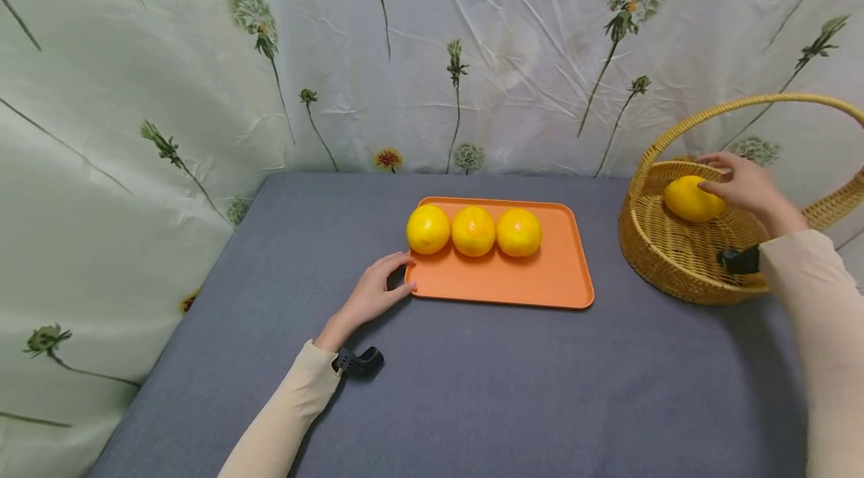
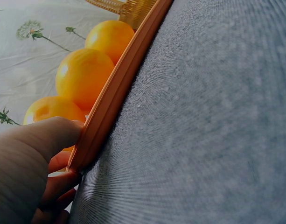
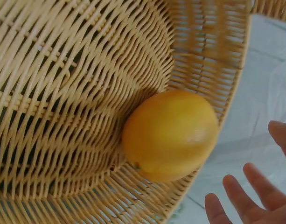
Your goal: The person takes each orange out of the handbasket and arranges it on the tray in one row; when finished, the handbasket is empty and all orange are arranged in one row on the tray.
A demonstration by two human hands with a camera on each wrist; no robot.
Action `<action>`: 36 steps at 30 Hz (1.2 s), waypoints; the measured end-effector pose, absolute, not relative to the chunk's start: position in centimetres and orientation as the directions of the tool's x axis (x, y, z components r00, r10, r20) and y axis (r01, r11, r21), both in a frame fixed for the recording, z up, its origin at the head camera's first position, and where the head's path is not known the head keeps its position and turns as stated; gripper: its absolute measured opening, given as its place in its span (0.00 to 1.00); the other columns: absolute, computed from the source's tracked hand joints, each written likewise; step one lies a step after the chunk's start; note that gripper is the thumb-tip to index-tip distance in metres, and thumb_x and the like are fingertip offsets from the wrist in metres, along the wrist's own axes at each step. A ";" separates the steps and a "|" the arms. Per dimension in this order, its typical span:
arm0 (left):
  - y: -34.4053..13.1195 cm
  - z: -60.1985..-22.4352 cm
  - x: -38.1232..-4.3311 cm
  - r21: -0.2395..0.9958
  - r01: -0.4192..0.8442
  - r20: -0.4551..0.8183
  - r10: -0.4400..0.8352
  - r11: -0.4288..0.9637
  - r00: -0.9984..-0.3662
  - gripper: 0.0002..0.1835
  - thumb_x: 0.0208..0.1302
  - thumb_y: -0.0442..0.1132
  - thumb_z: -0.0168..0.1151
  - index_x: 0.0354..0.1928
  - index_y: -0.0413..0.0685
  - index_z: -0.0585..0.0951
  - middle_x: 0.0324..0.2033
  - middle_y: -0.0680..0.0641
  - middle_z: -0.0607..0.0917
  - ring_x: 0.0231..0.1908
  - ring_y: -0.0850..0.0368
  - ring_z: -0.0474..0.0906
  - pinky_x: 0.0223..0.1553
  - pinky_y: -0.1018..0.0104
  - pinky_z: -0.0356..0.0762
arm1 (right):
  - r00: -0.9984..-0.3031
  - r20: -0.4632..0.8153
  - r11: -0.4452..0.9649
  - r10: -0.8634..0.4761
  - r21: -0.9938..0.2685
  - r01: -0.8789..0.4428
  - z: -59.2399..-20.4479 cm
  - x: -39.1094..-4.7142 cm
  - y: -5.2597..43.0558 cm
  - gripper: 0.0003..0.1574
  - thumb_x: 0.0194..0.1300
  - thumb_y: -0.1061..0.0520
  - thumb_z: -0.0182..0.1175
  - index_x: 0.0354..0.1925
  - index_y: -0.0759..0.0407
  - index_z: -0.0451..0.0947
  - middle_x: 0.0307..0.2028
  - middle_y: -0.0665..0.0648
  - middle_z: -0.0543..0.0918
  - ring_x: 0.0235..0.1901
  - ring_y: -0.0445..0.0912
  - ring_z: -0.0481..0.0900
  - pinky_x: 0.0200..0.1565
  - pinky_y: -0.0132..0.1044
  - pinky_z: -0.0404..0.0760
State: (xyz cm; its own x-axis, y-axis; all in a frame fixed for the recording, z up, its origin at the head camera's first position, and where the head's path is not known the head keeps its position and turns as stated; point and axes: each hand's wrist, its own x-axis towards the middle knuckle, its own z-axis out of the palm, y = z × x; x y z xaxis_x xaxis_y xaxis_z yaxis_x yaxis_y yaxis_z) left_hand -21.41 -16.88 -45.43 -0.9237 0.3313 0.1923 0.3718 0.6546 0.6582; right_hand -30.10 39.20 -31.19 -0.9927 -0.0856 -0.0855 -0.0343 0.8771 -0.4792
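Observation:
My left hand (image 1: 373,289) holds the left end of an orange tray (image 1: 499,283), thumb and fingertips at its rim. In the left wrist view, the thumb (image 2: 63,133) lies against the tray's edge. Three yellow-orange round fruits, which look like oranges, stand in a row on the tray: left (image 1: 428,229), middle (image 1: 473,231) and right (image 1: 518,232). A similar fruit (image 3: 170,135) sits inside a wicker basket (image 1: 651,268), against its wall. Over the basket is my right hand (image 1: 749,189), beside that fruit; the right wrist view shows its fingers spread and apart from it.
The basket's tall arched handle (image 1: 742,99) rises around the right forearm. A grey-blue cloth (image 1: 513,388) covers the table. Behind and to the left hangs a pale curtain (image 1: 364,110) printed with dandelions.

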 end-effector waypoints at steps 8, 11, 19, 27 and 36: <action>-16.8 -45.3 -21.4 0.652 0.368 0.184 0.332 0.663 -0.925 0.24 0.60 0.45 0.63 0.58 0.47 0.75 0.62 0.41 0.74 0.66 0.43 0.65 0.67 0.44 0.61 | -0.996 -0.076 0.841 -0.052 -0.541 -0.002 -32.8 -30.8 40.0 0.39 0.70 0.47 0.45 0.68 0.69 0.49 0.69 0.80 0.43 0.63 0.77 0.46 0.56 0.71 0.55; -16.8 -45.3 -21.4 0.654 0.368 0.186 0.331 0.661 -0.925 0.24 0.60 0.44 0.63 0.58 0.46 0.75 0.62 0.40 0.73 0.66 0.42 0.65 0.66 0.43 0.61 | -0.994 -0.093 0.845 -0.064 -0.534 -0.004 -33.1 -31.0 40.2 0.39 0.70 0.48 0.46 0.69 0.69 0.48 0.69 0.79 0.41 0.65 0.78 0.42 0.57 0.73 0.51; -16.8 -45.5 -21.5 0.649 0.377 0.198 0.332 0.660 -0.922 0.24 0.60 0.45 0.63 0.58 0.46 0.75 0.62 0.41 0.74 0.66 0.44 0.65 0.67 0.45 0.61 | -0.974 -0.125 0.868 -0.187 -0.486 -0.104 -34.2 -31.4 41.0 0.43 0.67 0.59 0.51 0.70 0.70 0.41 0.67 0.83 0.43 0.63 0.80 0.43 0.57 0.74 0.49; -16.8 -45.6 -21.4 0.656 0.362 0.184 0.325 0.662 -0.928 0.24 0.60 0.45 0.63 0.58 0.47 0.75 0.62 0.41 0.74 0.67 0.44 0.65 0.67 0.45 0.61 | -0.969 -0.103 0.888 -0.223 -0.432 -0.159 -36.0 -31.9 41.5 0.41 0.65 0.61 0.51 0.69 0.70 0.45 0.65 0.86 0.39 0.66 0.79 0.37 0.56 0.76 0.47; -16.8 -45.4 -21.5 0.662 0.362 0.184 0.326 0.656 -0.927 0.24 0.60 0.45 0.63 0.57 0.46 0.75 0.62 0.41 0.74 0.66 0.44 0.65 0.67 0.45 0.61 | -0.979 -0.046 0.930 -0.199 -0.325 -0.174 -37.0 -31.9 41.8 0.45 0.61 0.60 0.53 0.71 0.64 0.44 0.56 0.91 0.51 0.58 0.81 0.45 0.47 0.73 0.50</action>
State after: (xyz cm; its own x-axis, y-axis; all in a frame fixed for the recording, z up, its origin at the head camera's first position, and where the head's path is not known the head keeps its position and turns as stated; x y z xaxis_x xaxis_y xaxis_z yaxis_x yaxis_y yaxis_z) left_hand -21.47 -16.82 -45.44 -0.9272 0.3261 0.1842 0.3624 0.6565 0.6616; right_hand -31.90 41.83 -37.05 -0.9790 -0.1987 -0.0455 -0.1736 0.9296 -0.3252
